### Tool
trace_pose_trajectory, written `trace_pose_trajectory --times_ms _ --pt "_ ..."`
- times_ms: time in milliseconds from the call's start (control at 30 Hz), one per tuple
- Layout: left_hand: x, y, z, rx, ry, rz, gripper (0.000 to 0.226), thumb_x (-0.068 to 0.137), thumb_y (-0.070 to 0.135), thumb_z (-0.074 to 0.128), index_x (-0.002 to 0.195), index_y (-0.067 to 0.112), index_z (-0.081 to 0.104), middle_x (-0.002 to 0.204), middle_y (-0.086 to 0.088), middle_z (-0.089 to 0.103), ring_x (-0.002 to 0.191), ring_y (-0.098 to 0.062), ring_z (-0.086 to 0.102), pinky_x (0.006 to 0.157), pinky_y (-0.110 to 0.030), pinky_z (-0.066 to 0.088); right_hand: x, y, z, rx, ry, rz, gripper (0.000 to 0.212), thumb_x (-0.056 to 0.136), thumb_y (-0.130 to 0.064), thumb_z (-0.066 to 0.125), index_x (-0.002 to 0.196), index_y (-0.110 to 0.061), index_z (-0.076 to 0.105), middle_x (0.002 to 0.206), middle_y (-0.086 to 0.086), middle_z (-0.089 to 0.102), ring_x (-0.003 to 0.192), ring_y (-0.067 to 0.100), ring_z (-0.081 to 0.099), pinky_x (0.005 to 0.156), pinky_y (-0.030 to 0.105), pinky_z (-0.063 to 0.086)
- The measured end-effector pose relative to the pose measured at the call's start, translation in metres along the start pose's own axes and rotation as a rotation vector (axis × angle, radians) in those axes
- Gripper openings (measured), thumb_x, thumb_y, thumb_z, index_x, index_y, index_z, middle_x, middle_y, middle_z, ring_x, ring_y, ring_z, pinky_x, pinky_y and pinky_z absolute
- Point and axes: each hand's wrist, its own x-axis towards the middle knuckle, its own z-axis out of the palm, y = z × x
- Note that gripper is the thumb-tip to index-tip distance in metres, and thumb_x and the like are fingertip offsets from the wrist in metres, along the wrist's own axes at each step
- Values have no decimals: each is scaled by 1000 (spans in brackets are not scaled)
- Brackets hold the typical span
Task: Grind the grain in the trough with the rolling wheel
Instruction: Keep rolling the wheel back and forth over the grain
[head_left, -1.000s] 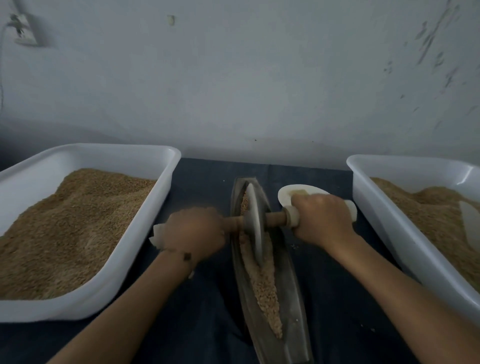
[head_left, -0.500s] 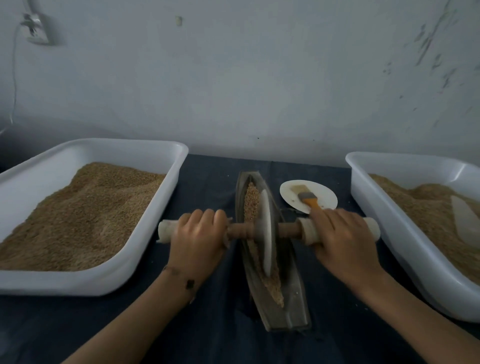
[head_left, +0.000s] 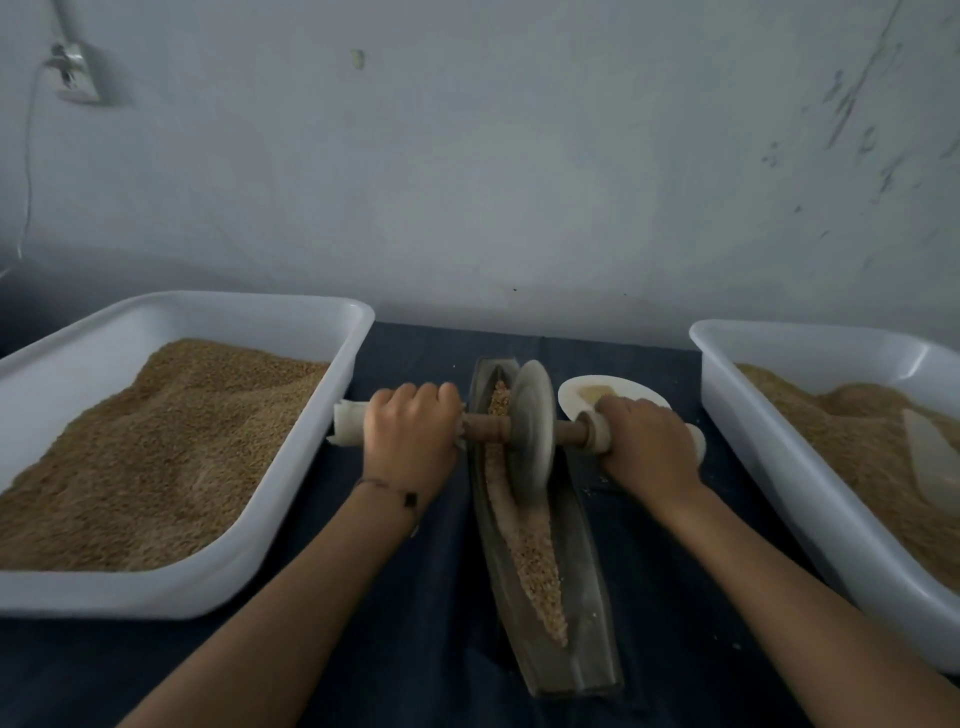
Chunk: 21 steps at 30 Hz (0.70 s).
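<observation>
A white tub (head_left: 332, 374) heaped with grain stands at the table's left edge. The left hand (head_left: 410, 441) curls round the axle's left handle (head_left: 348, 428). The rolling wheel (head_left: 532, 447) stands upright in the trough (head_left: 587, 597), toward its far end, amid the grain (head_left: 535, 561). The right hand (head_left: 647, 447) grips the right handle, just in front of a small plate (head_left: 576, 397). Another white tub (head_left: 737, 415) sits at the right edge.

forearms bare, no sleeves | left wrist (head_left: 387, 491): thin dark cord bracelet
</observation>
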Motion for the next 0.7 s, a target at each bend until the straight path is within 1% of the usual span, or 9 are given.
trace_pose_trajectory --times_ms 67,133,233,367,467,567,600,633,700 --pt "10 2 5 38 -15 -11 28 61 10 78 57 15 51 50 -1 52 44 -17 48 51 -26 37 9 2 5 3 -14 16 6 83 -20 56 83 -18 50 80 1 61 70 22 53 56 34 30" --pt "11 2 5 51 -6 -12 28 63 11 79 58 15 51 50 -1 52 45 -17 48 51 -26 38 8 1 5 4 -14 11 4 84 -19 56 86 -17 53 81 2 62 72 23 54 57 35 34" --pt "-1 2 -3 30 -6 13 25 65 13 79 63 14 54 56 -2 56 51 -19 53 55 -29 44 -12 0 -4 21 26 -37 21 76 -14 66 96 -12 61 88 5 64 77 26 56 61 36 37" --pt "-41 1 -26 -84 -39 74 25 64 18 80 77 13 59 71 -3 58 62 -21 56 62 -35 48 -59 0 -27 128 112 -142 51 61 -7 80 107 -10 60 96 6 63 85 26 58 73 34 44" --pt "-65 3 -43 -135 42 134 32 61 7 74 92 9 66 80 -4 62 70 -23 59 70 -38 51 -86 4 -39 141 180 -127 60 56 -8 85 111 -9 61 103 6 65 95 22 58 83 32 42" --pt "-67 2 -54 -187 111 192 39 56 -1 71 94 8 69 80 -3 65 71 -22 63 71 -35 52 -95 3 -42 102 204 -159 62 48 -7 88 105 -6 63 97 9 66 88 27 63 80 36 47" --pt "-63 1 -56 -214 70 175 46 53 -2 75 97 9 69 80 -1 65 68 -20 64 66 -33 52 -93 2 -41 101 207 -171 61 48 -5 88 104 -5 63 95 10 66 84 28 64 78 38 50" --pt "-56 -1 -56 -216 -33 123 60 52 0 79 109 9 65 85 -1 65 66 -18 64 60 -29 51 -90 0 -40 101 209 -182 59 48 -4 87 102 -6 63 91 9 66 80 28 64 75 39 51" --pt "-35 -8 -50 -69 -273 3 86 68 16 77 142 16 33 120 -2 53 74 -13 63 56 -22 45 -74 -5 -36 86 201 -190 52 50 -7 85 97 -9 63 83 6 64 72 24 60 67 36 49"
